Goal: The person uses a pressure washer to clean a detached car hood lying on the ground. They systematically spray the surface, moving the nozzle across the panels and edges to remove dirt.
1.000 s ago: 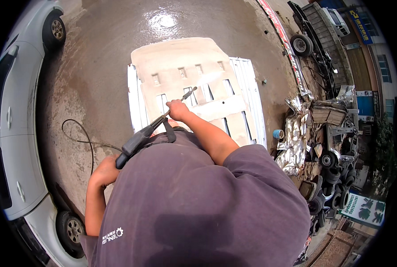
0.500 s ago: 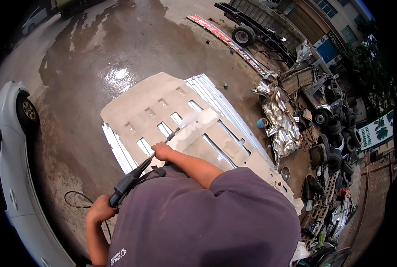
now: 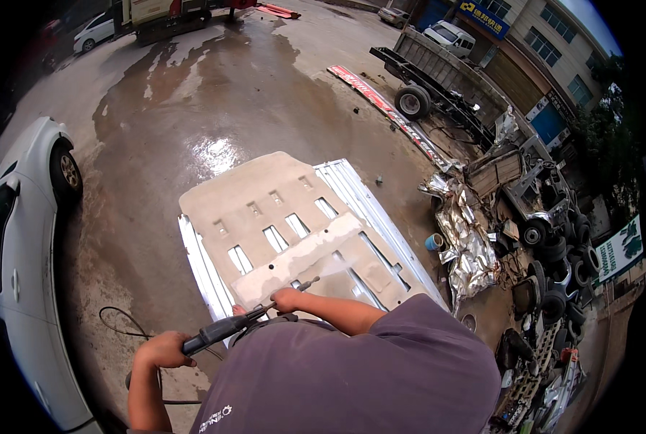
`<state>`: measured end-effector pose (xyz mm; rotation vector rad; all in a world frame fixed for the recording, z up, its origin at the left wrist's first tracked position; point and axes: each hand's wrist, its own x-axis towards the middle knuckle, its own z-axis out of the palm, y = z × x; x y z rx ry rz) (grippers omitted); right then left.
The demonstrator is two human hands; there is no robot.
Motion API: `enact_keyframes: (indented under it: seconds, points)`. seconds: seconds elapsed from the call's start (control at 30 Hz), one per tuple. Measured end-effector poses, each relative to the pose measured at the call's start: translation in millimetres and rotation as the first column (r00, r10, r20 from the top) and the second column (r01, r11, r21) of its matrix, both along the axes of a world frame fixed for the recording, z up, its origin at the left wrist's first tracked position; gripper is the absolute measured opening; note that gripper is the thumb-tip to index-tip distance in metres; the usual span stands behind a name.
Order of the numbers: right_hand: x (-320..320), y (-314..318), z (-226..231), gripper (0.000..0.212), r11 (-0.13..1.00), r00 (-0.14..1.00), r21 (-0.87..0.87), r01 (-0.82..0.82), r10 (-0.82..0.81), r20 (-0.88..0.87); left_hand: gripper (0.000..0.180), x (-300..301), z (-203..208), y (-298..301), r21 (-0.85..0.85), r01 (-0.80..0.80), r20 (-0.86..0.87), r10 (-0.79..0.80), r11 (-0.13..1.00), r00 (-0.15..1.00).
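A black pressure washer gun lies slantwise in front of my body, its thin lance pointing to the far right. My left hand is closed around its rear grip. Further forward, my right hand is wrapped around the lance just behind the nozzle. A faint white spray leaves the nozzle over a beige moulded car floor mat. The mat has several slots and looks wet and paler across its middle. Silvery ribbed panels lie under it and show along its sides.
A dark hose loops on the ground by my left hand. A white car stands at the left. Scrap metal, a blue bucket and old tyres are piled at the right. Wet concrete spreads beyond the mat.
The view has tilted up, showing more of the far yard. The lance has swung rightward and lies flatter, so the spray falls on a nearer part of the mat. Both hands keep their hold.
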<state>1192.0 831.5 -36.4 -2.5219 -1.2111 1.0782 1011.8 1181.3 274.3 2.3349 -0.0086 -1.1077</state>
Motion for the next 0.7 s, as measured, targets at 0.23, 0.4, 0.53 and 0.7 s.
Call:
enact_keyframes:
  seconds: [0.23, 0.4, 0.53, 0.7]
  points:
    - [-83.7, -146.7, -0.4, 0.025, 0.941, 0.939, 0.037, 0.336, -0.332, -0.086, 0.047, 40.4, 18.0, -112.7, -0.056, 0.190, -0.167, -0.196, 0.980, 0.966]
    - [-67.2, -155.7, -0.5, 0.026, 0.816, 0.823, 0.177, 0.550, -0.566, 0.049, 0.047, 54.7, 18.8, -145.0, 0.005, 0.277, -0.054, -0.276, 0.961, 0.960]
    - [-25.7, -134.4, 16.7, 0.016, 0.640, 0.686, 0.536, 0.551, -0.713, 0.146, 0.045, 61.7, 62.0, -153.8, -0.029, 0.069, -0.086, -0.071, 0.997, 0.994]
    - [-0.8, -127.8, 32.0, 0.010, 0.606, 0.630, 0.570, 0.554, -0.753, 0.189, 0.039, 95.7, 73.2, -147.0, -0.005, -0.099, -0.341, 0.092, 0.995, 0.935]
